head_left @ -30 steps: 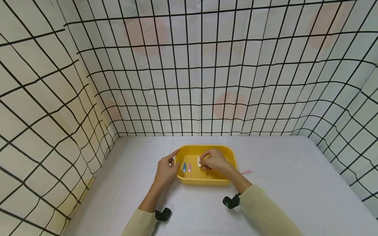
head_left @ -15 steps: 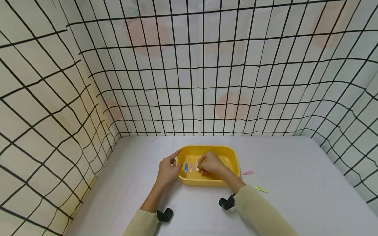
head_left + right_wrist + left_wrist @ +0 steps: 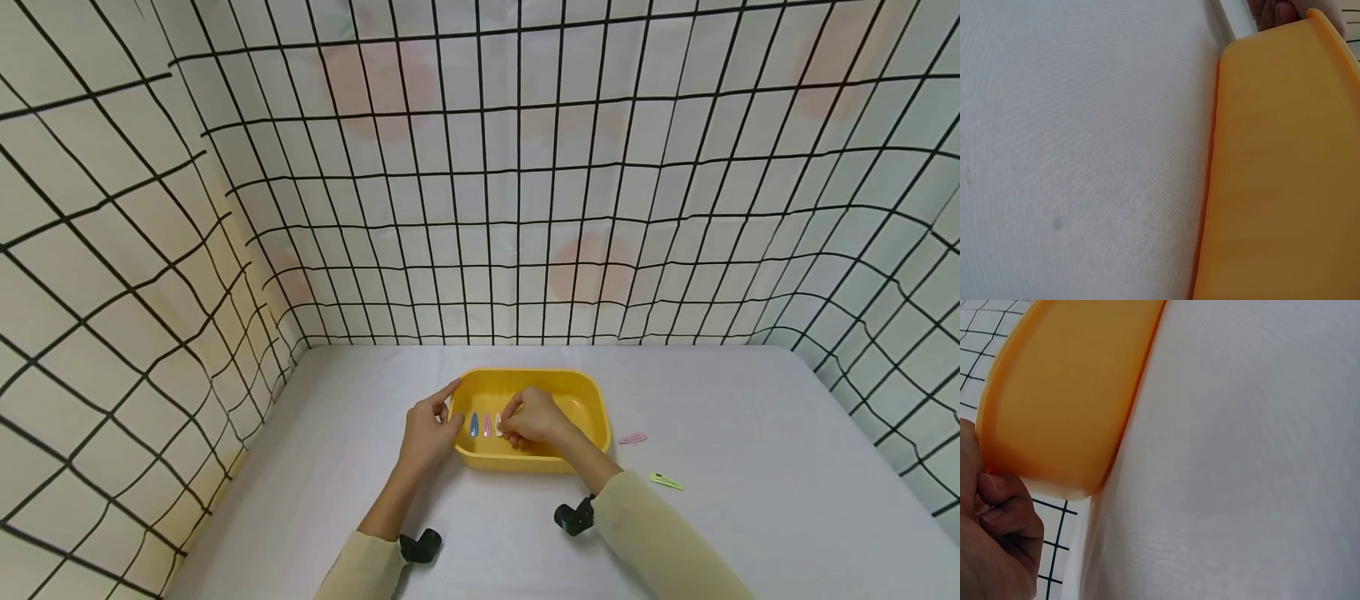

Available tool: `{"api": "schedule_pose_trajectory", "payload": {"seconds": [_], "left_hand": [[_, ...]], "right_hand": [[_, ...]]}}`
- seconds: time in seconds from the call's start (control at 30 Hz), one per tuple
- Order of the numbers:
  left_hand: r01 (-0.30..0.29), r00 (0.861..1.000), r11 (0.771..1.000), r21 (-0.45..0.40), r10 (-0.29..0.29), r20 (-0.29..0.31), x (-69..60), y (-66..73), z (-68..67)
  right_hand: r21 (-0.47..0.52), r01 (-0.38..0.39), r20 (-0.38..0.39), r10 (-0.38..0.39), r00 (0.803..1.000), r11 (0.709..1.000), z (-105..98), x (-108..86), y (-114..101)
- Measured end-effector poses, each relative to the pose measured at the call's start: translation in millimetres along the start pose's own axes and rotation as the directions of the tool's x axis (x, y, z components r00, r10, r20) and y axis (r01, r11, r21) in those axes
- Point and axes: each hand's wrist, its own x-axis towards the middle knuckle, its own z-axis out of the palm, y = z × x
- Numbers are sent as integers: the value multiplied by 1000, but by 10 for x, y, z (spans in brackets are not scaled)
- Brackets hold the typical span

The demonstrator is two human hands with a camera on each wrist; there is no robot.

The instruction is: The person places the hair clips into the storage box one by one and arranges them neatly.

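A yellow tray (image 3: pixel 517 464) lies on the table; its outer wall (image 3: pixel 1066 394) fills much of the left wrist view. My left hand (image 3: pixel 427 432) grips the tray's left end, thumb over the rim; curled fingers (image 3: pixel 1013 519) show against the wall. Inside, a blue hair clip (image 3: pixel 474 425) and a pink hair clip (image 3: pixel 487 426) lie side by side. Just right of them my right hand (image 3: pixel 534 417) pinches a white hair clip (image 3: pixel 498 423) at the tray's floor, partly hidden by the fingers. The right wrist view shows the tray wall (image 3: pixel 1279 169), not the right hand.
On the white table (image 3: pixel 750 433), right of the tray, lie another pink clip (image 3: pixel 633 437) and, nearer the front, a green clip (image 3: pixel 666 482). White walls with a black grid (image 3: pixel 517 200) stand behind and at both sides.
My right hand has moved slightly left and down with the white clip, nearer the pink one. The green clip, mostly covered by the sleeve before, shows fully. My left hand keeps its grip.
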Motion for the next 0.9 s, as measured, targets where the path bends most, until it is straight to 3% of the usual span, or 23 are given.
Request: {"api": "schedule_pose_trajectory", "payload": {"seconds": [0.4,0.9], "left_hand": [[-2,1000,1000,-12,2,-6,-5,-13,3],[61,998,997,-52,-60,13,-22,21,14]], "right_hand": [[4,32,-2,-32,999,999,-74,-62,34],[33,130,27,-131,991,991,-533,-369,149]]}}
